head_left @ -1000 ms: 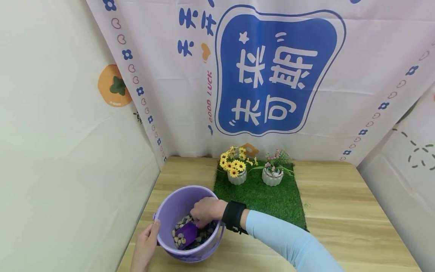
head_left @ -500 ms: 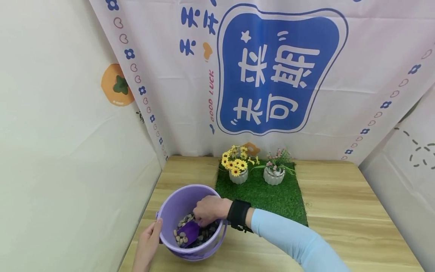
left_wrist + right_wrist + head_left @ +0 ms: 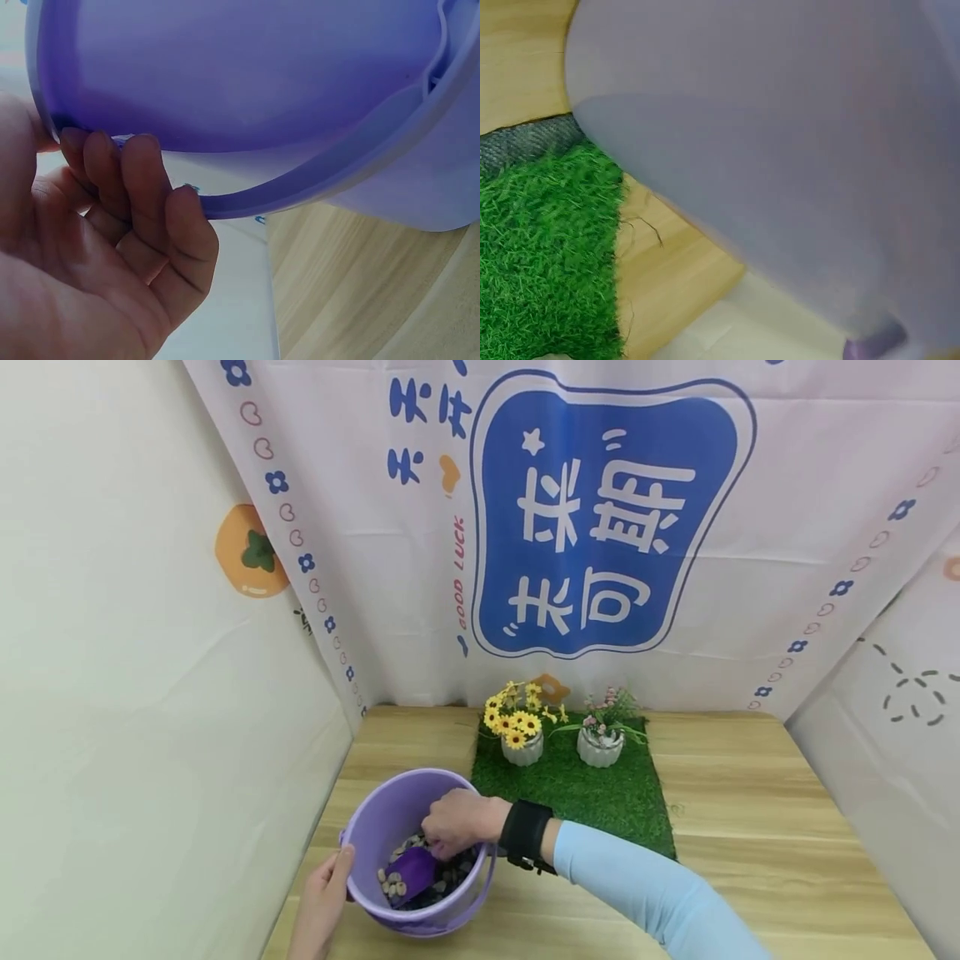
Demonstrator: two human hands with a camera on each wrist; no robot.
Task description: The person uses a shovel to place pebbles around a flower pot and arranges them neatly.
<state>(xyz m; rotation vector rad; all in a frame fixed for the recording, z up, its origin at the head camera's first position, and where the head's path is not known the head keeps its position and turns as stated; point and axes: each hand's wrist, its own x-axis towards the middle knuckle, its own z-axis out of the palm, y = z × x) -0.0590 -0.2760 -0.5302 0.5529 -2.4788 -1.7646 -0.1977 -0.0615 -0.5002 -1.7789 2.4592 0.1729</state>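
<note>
A light purple bucket (image 3: 367, 822) stands on the left part of the wooden table, with dark and pale pebbles (image 3: 453, 875) at its bottom. My left hand (image 3: 322, 893) holds its left side, thumb over the rim; in the left wrist view the fingers curl round the bucket handle (image 3: 300, 191) and the rim. Inside the bucket my right hand (image 3: 459, 821) grips the handle end of a dark purple scoop (image 3: 415, 870). A few pale pebbles (image 3: 393, 884) lie at the scoop's front. Bucket wall (image 3: 765, 150) fills most of the right wrist view, hiding the right hand there.
Behind and right of the bucket lies a green artificial grass mat (image 3: 592, 802). On it stand a pot of yellow flowers (image 3: 522, 745) and a pot of pink flowers (image 3: 600, 745). The wooden table (image 3: 750, 827) stretches to the right; a printed curtain (image 3: 420, 635) hangs behind.
My right wrist has shifted slightly right, and the scoop has moved a little within the pebbles. The left hand keeps its hold on the bucket.
</note>
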